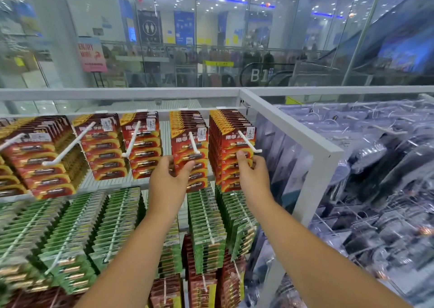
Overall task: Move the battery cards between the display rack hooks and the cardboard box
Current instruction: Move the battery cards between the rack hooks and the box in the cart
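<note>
Red battery cards (189, 152) hung on a top-row hook (194, 143); the box was not seen. The left hand (168, 178) pinched the front cards, the right hand (252, 174) those on the neighbouring hook (249, 142) — both grips closed. A crooked pull could snag or tear the holes — cards might drop.
</note>
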Available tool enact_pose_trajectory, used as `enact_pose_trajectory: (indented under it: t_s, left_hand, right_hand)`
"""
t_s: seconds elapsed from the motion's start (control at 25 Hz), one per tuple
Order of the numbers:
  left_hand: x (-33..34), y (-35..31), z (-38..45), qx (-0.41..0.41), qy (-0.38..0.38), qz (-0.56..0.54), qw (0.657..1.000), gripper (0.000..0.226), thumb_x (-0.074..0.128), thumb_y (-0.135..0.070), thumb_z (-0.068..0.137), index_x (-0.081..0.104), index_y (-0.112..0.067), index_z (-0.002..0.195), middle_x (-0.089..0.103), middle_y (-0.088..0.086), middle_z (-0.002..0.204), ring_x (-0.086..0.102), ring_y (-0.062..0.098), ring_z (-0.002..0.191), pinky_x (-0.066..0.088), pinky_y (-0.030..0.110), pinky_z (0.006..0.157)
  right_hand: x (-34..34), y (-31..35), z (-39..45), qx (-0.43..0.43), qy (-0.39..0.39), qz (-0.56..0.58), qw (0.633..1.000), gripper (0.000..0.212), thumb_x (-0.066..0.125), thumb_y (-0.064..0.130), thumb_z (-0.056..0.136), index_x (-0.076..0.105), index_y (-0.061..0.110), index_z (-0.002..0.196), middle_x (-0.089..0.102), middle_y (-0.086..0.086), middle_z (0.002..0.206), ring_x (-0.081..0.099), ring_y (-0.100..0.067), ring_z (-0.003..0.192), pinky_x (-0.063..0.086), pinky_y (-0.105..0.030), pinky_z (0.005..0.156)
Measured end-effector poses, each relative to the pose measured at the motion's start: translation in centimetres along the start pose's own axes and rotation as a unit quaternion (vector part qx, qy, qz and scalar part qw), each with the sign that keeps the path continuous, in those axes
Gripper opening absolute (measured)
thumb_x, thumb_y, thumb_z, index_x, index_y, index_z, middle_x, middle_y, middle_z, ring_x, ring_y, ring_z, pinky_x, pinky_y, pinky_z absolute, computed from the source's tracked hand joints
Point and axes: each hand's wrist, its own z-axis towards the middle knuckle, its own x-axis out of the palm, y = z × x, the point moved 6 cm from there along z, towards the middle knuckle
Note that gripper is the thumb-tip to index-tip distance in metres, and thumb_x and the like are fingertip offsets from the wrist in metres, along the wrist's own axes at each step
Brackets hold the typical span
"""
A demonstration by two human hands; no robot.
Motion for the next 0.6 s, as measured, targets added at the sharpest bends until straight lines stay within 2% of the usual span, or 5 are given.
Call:
enact_pose_trajectory:
  t_s: [0.12, 0.2, 0.32, 0.48, 0.6]
  left_hand:
    - [-0.7, 1.1, -1.6, -0.013, -0.013, -0.002, 1.000, 0.042, 0.074, -0.045, 0.092, 0.050, -0.029, 0.122, 0.058, -0.013, 0.107, 0.058, 0.000, 0.088, 0.046, 0.020, 0.068]
    - [-1.0, 2.5, -3.2, -0.030, -0.006, -0.007, 1.000, 0.052, 0.076, -0.046, 0.090, 0.050, -0.024, 0.130, 0.056, -0.010, 0.117, 0.059, 0.010, 0.099, 0.052, 0.030, 0.082]
    - [-1.0, 4.7, -6.4, -0.059, 0.031, -0.004, 0.998, 0.061, 0.073, -0.052, 0.090, 0.049, -0.024, 0.139, 0.055, -0.007, 0.130, 0.059, 0.015, 0.110, 0.050, 0.037, 0.088]
    - [0.5, 6.0, -11.2, -0.066, 0.114, -0.023, 0.991, 0.055, 0.070, -0.052, 0.091, 0.049, -0.031, 0.138, 0.055, -0.016, 0.128, 0.059, 0.003, 0.105, 0.045, 0.029, 0.085]
    - [3.1, 6.6, -14.5, -0.068, 0.185, -0.040, 0.980, 0.048, 0.071, -0.050, 0.091, 0.049, -0.038, 0.132, 0.055, -0.025, 0.120, 0.056, -0.010, 0.100, 0.050, 0.024, 0.080]
  right_hand:
    - [-0.5, -0.5, -1.2, -0.021, -0.019, -0.034, 0.999, 0.041, 0.060, 0.056, 0.098, 0.051, 0.028, 0.126, 0.062, 0.003, 0.125, 0.064, -0.016, 0.111, 0.055, -0.046, 0.100]
    - [-1.1, -1.2, -2.8, -0.023, -0.024, -0.066, 0.997, 0.054, 0.060, 0.056, 0.098, 0.047, 0.025, 0.141, 0.051, 0.002, 0.141, 0.054, -0.016, 0.126, 0.047, -0.040, 0.109]
    - [-2.2, -2.5, -6.5, -0.022, -0.001, -0.094, 0.995, 0.061, 0.059, 0.055, 0.098, 0.041, 0.027, 0.149, 0.043, 0.006, 0.149, 0.047, -0.011, 0.130, 0.040, -0.033, 0.109]
    - [-5.3, -5.2, -13.3, -0.002, 0.030, -0.102, 0.994, 0.056, 0.061, 0.052, 0.098, 0.042, 0.034, 0.148, 0.045, 0.018, 0.148, 0.045, -0.005, 0.136, 0.038, -0.030, 0.114]
    - [-10.0, -9.0, -17.9, 0.057, 0.017, -0.108, 0.992, 0.059, 0.060, 0.055, 0.094, 0.043, 0.035, 0.147, 0.044, 0.020, 0.149, 0.045, -0.005, 0.138, 0.041, -0.036, 0.117]
